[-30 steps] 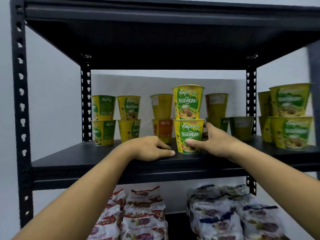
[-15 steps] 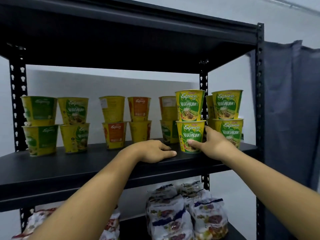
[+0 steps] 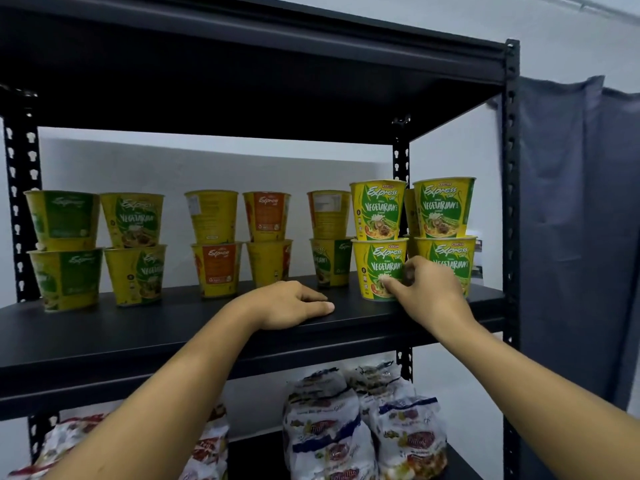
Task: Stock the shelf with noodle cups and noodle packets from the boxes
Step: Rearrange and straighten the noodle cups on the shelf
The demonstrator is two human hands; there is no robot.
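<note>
Here, head view. Within the last 1 second the 2-cup stack, lower cup (image 3: pixel 375 268) under upper cup (image 3: pixel 377 209), has slid right along the shelf board (image 3: pixel 173 327). It now stands just beside the rightmost stack (image 3: pixel 445 209). This placement looks nearly finished; further stock must come from boxes that are out of view.

Right hand (image 3: pixel 427 292): curled fingers touch the lower cup; blur hides whether they pinch or only push.

Left hand (image 3: pixel 291 304): palm down on the board, fingers pressed together.

Noodle packets (image 3: pixel 346 427) on the shelf below are partly cut off.
</note>
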